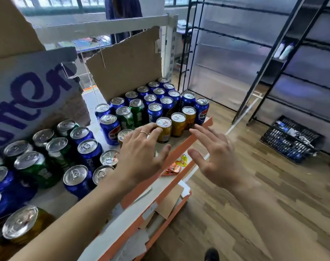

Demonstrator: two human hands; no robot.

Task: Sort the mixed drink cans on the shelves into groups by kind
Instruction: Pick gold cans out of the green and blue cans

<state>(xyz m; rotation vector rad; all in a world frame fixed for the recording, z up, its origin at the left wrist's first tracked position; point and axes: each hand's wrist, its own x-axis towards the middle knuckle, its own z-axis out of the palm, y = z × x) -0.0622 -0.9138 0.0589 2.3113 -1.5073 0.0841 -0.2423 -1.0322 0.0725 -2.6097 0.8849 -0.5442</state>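
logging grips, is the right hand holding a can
No, the right hand is open with fingers spread, beside the orange shelf edge and holding nothing.

Lettering showing on a can and a box
A blue can [154, 114] is showing "PSI" running sideways; the cardboard box [31, 91] is displaying large purple letters, "nter".

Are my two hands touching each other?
Apart. The head view shows the left hand and right hand separated by a clear gap, with the orange shelf edge visible between them.
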